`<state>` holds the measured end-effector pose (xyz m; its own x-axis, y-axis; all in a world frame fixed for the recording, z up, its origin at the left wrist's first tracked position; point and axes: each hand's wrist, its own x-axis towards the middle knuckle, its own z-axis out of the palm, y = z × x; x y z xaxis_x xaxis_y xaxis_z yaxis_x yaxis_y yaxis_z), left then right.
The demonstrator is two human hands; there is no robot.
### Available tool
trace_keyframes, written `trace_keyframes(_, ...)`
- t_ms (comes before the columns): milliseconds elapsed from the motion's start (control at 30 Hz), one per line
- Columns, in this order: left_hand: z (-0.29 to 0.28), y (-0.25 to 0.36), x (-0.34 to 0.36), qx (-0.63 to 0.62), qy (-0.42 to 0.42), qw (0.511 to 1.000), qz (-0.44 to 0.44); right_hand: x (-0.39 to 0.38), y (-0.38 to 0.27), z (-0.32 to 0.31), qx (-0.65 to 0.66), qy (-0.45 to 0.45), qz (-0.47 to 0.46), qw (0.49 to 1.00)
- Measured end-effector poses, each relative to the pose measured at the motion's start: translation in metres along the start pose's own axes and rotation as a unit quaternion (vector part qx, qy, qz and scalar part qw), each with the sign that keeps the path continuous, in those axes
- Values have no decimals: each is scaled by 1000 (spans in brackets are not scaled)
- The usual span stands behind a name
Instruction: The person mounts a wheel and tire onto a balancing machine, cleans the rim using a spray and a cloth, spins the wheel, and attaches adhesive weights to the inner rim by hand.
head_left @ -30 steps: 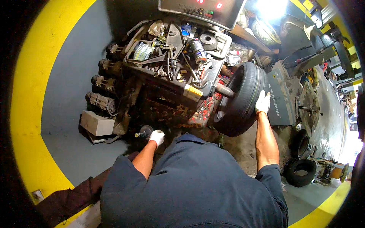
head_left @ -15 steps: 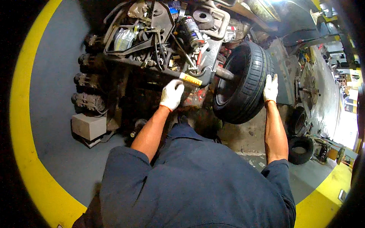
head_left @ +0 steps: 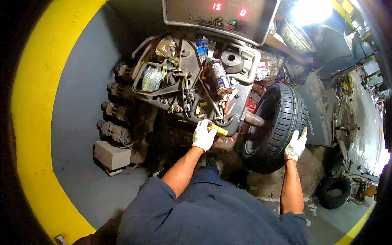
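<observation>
A wheel with a black tyre (head_left: 292, 118) is mounted on a metal shaft (head_left: 254, 119) at the right side of a wheel-balancing machine. My right hand (head_left: 296, 146), in a white knit glove, rests against the tread at its lower right with fingers spread. My left hand (head_left: 203, 136), gloved alike, is closed over the front edge of the machine's tool tray (head_left: 233, 125), beside a yellow label (head_left: 219, 130). Its fingertips are partly hidden there. On the tray lie a spray can (head_left: 219, 77), a brown crumpled bag (head_left: 166, 47) and several small metal weights.
A control panel (head_left: 216, 30) with lit red digits rises behind the tray. Compressor-like metal parts (head_left: 113, 131) and a white box (head_left: 113, 155) stand at left by the grey wall. Loose tyres (head_left: 334, 192) lie on the floor at right. A dark cone (head_left: 232, 61) sits on the tray.
My view has tilted up, bringing the control panel into sight. My left hand has come onto the tray edge by the label. My right hand remains on the tyre, its fingers now more spread.
</observation>
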<state>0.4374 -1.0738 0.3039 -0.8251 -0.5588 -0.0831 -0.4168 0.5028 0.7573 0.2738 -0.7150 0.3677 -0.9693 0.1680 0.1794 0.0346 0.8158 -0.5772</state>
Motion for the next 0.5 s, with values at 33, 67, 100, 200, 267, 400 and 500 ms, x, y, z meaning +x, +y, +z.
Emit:
trace_keyframes(33, 0, 1, -3, 2, -4, 1000, -5, 1, -1, 1, 2, 0, 0, 1000)
trace_keyframes(67, 1, -1, -2, 3, 3, 1000, 5, 1, -3, 0, 4, 1, 1, 1000)
trace_keyframes(100, 0, -1, -1, 5, 1, 1000, 3, 1, -6, -1, 6, 2, 2, 1000)
trace_keyframes(200, 1, 1, 1, 14, -15, 1000, -12, 1, -11, -3, 15, -3, 14, 1000)
trace_keyframes(267, 2, 2, 2, 9, -13, 1000, -9, 1, -10, -2, 15, 2, 13, 1000)
trace_keyframes(400, 4, -1, 3, 11, -7, 1000, 4, -1, 0, 0, 2, 8, -13, 1000)
trace_keyframes(500, 5, -5, 3, 5, -6, 1000, 6, -6, -1, 1, 5, 13, -16, 1000)
